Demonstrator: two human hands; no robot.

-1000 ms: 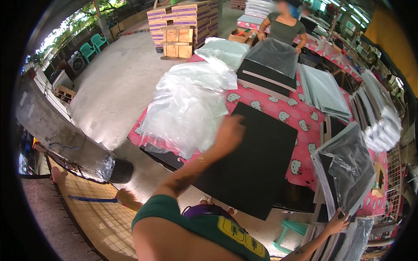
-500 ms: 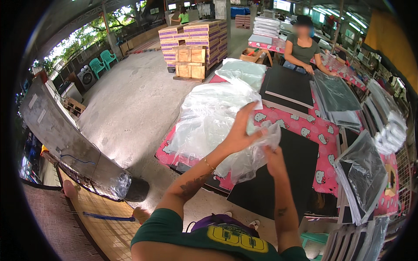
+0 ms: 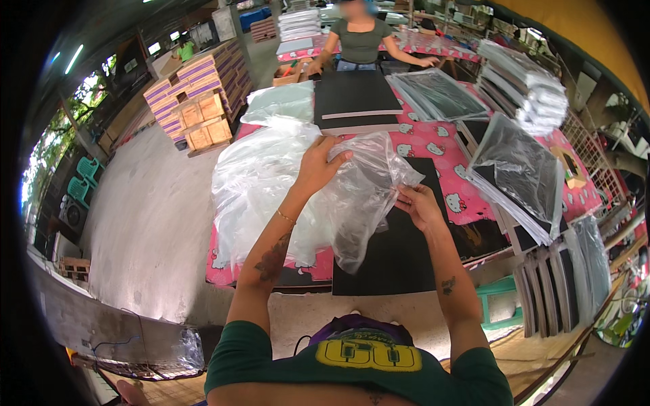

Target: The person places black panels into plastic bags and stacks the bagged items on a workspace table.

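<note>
A clear plastic bag [image 3: 362,196] is stretched between my two hands above the table. My left hand [image 3: 319,166] has its fingers curled at the bag's upper left edge, the thumb lying over the film. At the bag's right corner, my right hand [image 3: 418,205] pinches the film between thumb and fingers. Beneath the bag, a large black board [image 3: 399,260] lies flat at the table's near edge, partly covered by it. To the left spreads a loose heap of clear plastic bags [image 3: 254,179].
A pink patterned cloth covers the table [image 3: 433,149]. Black boards [image 3: 355,95] are stacked at the far side, near a co-worker [image 3: 362,44]. Bagged boards [image 3: 518,176] pile up on the right. Cartons [image 3: 203,84] stand on the floor at left.
My view has turned to the right. The bag, bunched before, is now spread wider, with my right hand drawn away from my left. The co-worker's arms have moved apart.
</note>
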